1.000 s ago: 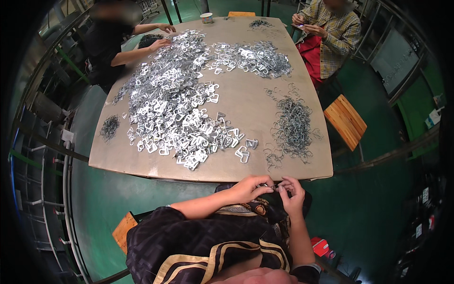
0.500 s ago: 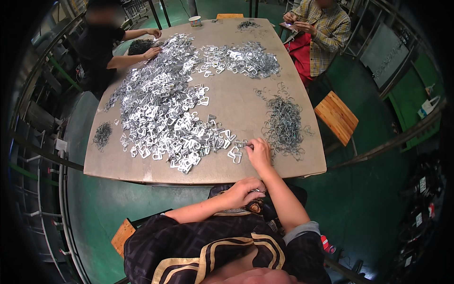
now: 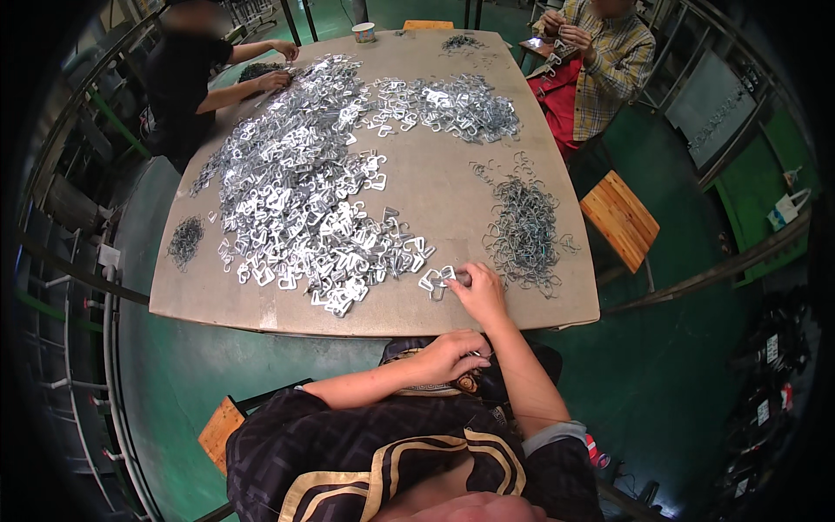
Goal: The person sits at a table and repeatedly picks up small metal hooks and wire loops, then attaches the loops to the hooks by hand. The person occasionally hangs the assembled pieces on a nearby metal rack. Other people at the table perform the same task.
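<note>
My right hand point(image 3: 480, 294) is over the table's near edge, thumb and fingers pinched on a silver metal hook point(image 3: 447, 275). Another silver hook point(image 3: 430, 281) lies right beside it. Closer to my body, my left hand point(image 3: 452, 357) is closed in front of my lap; a small metallic glint shows between its fingers, but the piece is mostly hidden. A large heap of silver hooks point(image 3: 304, 209) spreads over the left and middle of the table. Thin grey bent-wire pieces point(image 3: 524, 228) form a pile just beyond my right hand.
The brown table point(image 3: 435, 196) also bears a second hook heap point(image 3: 470, 109), a small wire pile point(image 3: 185, 244) and a cup point(image 3: 363, 33). One person point(image 3: 187, 78) works at the far left, another point(image 3: 600, 70) at the far right. A wooden stool point(image 3: 619, 217) stands at right.
My right hand has shifted slightly down and right, and a hook now shows at its fingertips. My left hand stays closed in place. The far-right person's hands have risen slightly.
</note>
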Available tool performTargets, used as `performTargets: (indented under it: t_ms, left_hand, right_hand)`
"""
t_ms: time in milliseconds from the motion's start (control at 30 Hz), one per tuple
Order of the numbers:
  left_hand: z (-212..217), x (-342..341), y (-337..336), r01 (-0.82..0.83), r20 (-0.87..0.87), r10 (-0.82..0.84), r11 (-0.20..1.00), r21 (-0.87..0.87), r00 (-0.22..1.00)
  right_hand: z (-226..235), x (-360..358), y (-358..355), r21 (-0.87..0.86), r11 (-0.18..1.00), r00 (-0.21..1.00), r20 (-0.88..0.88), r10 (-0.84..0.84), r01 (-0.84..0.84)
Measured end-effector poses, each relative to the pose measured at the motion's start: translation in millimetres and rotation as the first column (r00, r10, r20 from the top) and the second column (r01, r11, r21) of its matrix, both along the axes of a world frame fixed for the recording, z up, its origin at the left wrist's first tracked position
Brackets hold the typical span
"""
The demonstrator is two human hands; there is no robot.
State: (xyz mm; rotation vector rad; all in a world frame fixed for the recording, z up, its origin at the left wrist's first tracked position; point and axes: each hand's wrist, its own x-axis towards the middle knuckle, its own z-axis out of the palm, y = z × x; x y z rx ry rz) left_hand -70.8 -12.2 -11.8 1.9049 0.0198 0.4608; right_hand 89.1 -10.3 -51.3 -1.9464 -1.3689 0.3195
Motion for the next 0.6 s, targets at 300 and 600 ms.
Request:
performTargets:
  t_ms: [300,600]
  left_hand:
    - [0,-4,-1,-0.038,-0.011,0.038,0.999,-0.004,0.999]
    - [-2,-2,-2,-0.035,-0.027,0.034,0.999,-0.011,0.999]
  right_hand:
    - [16,-4,1,0.025,0.994,0.942,-0.324,-0.090,0.104]
    - [21,8,-15,0.121,0.985,0.964,-0.250,-0.087,0.120]
